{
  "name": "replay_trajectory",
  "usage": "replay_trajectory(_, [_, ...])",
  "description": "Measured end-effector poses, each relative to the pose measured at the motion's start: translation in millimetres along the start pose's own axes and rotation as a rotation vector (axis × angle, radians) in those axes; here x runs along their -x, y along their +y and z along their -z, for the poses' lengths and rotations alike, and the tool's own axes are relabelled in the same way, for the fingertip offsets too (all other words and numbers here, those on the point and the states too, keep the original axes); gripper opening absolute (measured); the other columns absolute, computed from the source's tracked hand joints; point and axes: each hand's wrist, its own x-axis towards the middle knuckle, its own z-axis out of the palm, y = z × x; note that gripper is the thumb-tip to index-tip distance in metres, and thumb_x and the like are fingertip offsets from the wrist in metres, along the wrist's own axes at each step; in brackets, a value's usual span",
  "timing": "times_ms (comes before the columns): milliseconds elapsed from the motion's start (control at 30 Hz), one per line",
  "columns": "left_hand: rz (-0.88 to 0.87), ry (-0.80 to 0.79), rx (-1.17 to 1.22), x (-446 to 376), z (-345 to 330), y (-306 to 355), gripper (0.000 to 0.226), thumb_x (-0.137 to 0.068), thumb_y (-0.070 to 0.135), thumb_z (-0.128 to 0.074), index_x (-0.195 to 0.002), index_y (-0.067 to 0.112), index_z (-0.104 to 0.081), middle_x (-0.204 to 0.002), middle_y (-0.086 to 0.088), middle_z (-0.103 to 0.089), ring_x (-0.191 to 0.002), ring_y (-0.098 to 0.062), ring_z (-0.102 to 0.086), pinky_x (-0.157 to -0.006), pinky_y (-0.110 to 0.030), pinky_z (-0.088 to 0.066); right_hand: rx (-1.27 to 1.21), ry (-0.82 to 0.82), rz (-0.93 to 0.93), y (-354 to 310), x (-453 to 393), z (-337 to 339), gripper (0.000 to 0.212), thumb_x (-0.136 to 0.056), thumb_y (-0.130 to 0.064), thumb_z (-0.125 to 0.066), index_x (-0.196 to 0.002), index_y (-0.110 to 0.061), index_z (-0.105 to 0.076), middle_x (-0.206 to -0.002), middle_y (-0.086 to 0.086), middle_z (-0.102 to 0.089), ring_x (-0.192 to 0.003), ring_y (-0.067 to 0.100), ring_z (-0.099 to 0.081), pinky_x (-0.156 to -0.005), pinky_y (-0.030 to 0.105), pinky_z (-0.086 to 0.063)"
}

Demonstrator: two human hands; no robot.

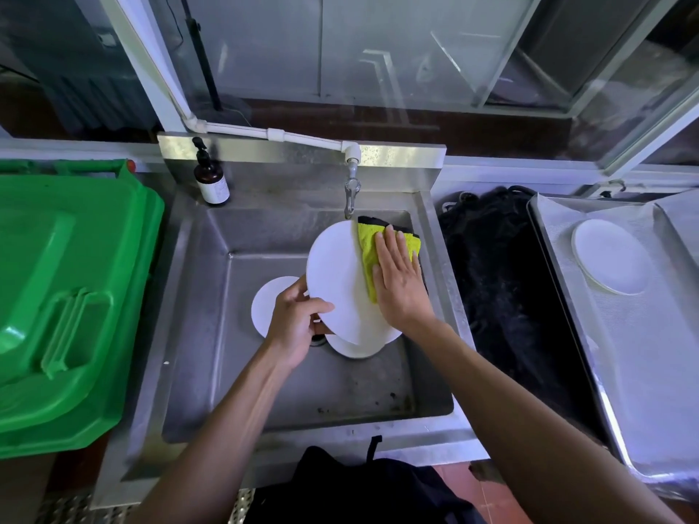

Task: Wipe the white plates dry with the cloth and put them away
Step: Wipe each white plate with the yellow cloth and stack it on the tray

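The left hand (293, 321) grips the tilted white plate (333, 281) at its 7 o'clock rim over the sink (212, 353); the right hand (399, 281), fingers (393, 245) extended flat, presses the cloth (368, 255) at 3 o'clock. Excess cloth pressure may break the wet rim grip. The plate would then likely drop onto the two plates (264, 304) below.

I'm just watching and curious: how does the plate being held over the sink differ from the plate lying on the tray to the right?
The held plate is tilted up over the sink; the tray plate lies flat on the metal tray. The left hand grips the held plate while the right hand presses the yellow cloth against it; nothing touches the tray plate. Both are plain, round and white.
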Motion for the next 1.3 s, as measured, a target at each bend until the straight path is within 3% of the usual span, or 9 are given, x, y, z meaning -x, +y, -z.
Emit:
replay_trajectory(167, [0.004,0.011,0.004,-1,-4,-2,0.034,-0.062,0.002,-0.066,-0.09,0.02,-0.075,-0.094,-0.012,-0.067,-0.075,-0.03,-0.059,-0.057,-0.036,-0.055,-0.078,-0.041,-0.088,-8,19,-13,0.055,-0.11,-0.025,-0.027,-0.162,-0.021,-0.008,-0.17,-0.006,0.008,-0.156,0.014,0.013,-0.126,0.047,0.004])
replay_trajectory(300, [0.011,0.017,0.029,-4,-4,-3,0.039,-0.065,0.004,-0.069,-0.097,0.024,-0.077,-0.1,-0.009,-0.072,-0.075,-0.028,-0.068,-0.058,-0.039,-0.057,-0.216,-0.048,-0.119,-27,32,-22,0.056,-0.11,-0.021,-0.029,-0.162,-0.021,-0.009,-0.169,-0.006,0.008,-0.155,0.013,0.013,-0.126,0.048,0.002])
replay_trajectory(500, [0.001,-0.017,0.05,-6,-2,-4,0.036,-0.08,0.016,-0.073,-0.115,0.024,-0.075,-0.109,-0.006,-0.075,-0.086,-0.024,-0.073,-0.06,-0.037,-0.057,-0.355,-0.071,-0.043,-46,43,-34,0.056,-0.111,-0.021,-0.027,-0.163,-0.02,-0.006,-0.169,-0.007,0.01,-0.155,0.012,0.015,-0.126,0.049,-0.002])
replay_trajectory(733, [-0.04,0.004,0.057,-4,0,-3,0.034,-0.09,0.013,-0.068,-0.121,0.025,-0.072,-0.115,-0.007,-0.075,-0.092,-0.024,-0.075,-0.061,-0.031,-0.056,-0.43,-0.071,0.037,-59,50,-40,0.055,-0.111,-0.02,-0.034,-0.162,-0.017,-0.012,-0.169,-0.004,-0.001,-0.157,0.014,0.006,-0.127,0.044,-0.007])
replay_trajectory(900, [-0.051,0.048,0.103,-8,-1,0,0.044,-0.077,0.009,-0.073,-0.119,0.023,-0.073,-0.108,-0.007,-0.076,-0.084,-0.023,-0.072,-0.06,-0.033,-0.055,-0.38,-0.118,0.109,-47,54,-35,0.056,-0.111,-0.026,-0.035,-0.161,-0.015,-0.013,-0.17,-0.001,-0.002,-0.157,0.013,0.006,-0.128,0.033,-0.002])
replay_trajectory(1133, [-0.042,0.125,0.149,-11,1,-11,0.043,-0.066,-0.002,-0.063,-0.099,0.021,-0.077,-0.094,-0.012,-0.074,-0.079,-0.029,-0.07,-0.063,-0.042,-0.057,-0.182,-0.084,0.093,-18,56,-47,0.057,-0.111,-0.033,-0.029,-0.162,-0.02,-0.008,-0.169,-0.007,0.003,-0.155,0.01,0.012,-0.128,0.04,-0.002])
replay_trajectory(1300, [-0.041,0.153,0.117,-8,1,-10,0.039,-0.061,-0.004,-0.06,-0.091,0.017,-0.075,-0.086,-0.009,-0.071,-0.07,-0.027,-0.068,-0.064,-0.048,-0.06,-0.116,-0.098,0.069,6,51,-50,0.059,-0.11,-0.03,-0.029,-0.161,-0.014,-0.003,-0.168,-0.003,0.009,-0.155,0.017,0.015,-0.128,0.044,0.0])
